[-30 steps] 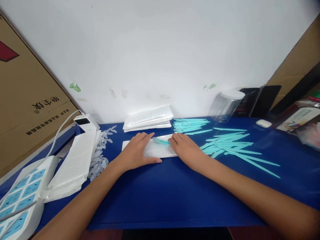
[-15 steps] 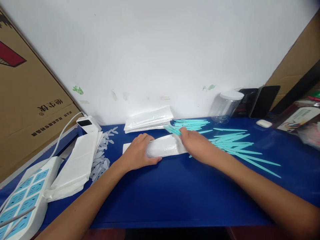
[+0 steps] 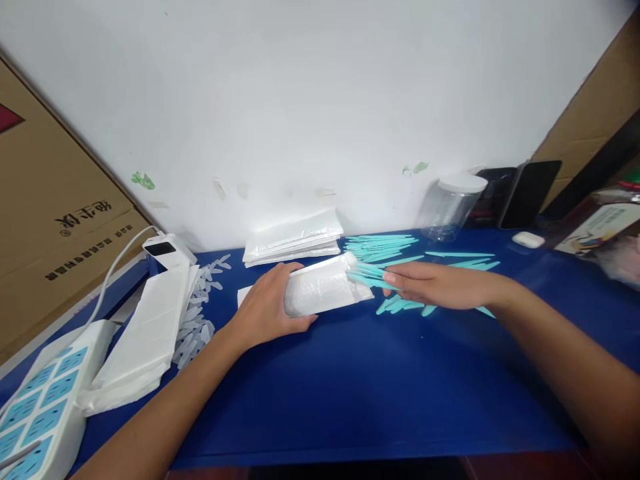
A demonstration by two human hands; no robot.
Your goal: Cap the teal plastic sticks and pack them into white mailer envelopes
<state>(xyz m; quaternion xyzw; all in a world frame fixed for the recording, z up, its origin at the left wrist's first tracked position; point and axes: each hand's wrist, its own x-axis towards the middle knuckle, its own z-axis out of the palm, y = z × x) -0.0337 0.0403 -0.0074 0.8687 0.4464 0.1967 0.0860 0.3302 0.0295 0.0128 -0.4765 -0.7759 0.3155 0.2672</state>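
My left hand (image 3: 273, 303) is wrapped round a white bubble mailer (image 3: 320, 287) and holds it just above the blue table, its mouth facing right. In my right hand (image 3: 425, 283) is a bundle of thin turquoise plastic sticks (image 3: 367, 273), pinched between thumb and fingers. The bundle's left ends are at the mailer's open mouth; how far they reach inside is hidden. More turquoise sticks (image 3: 383, 247) lie in a pile behind, and others are spread under and around my right hand.
White mailers (image 3: 295, 237) are stacked against the wall. At left lie more flat white mailers (image 3: 145, 327), small translucent pieces (image 3: 195, 333), a power strip (image 3: 45, 400) and a white charger (image 3: 167, 250). A clear jar (image 3: 453, 207), phone (image 3: 530, 193) and white case (image 3: 528, 239) stand at right.
My right hand has moved right and turned, and the stick bundle's tips now point left at the mailer's mouth. The mailer's mouth end is raised a little and gapes wider.
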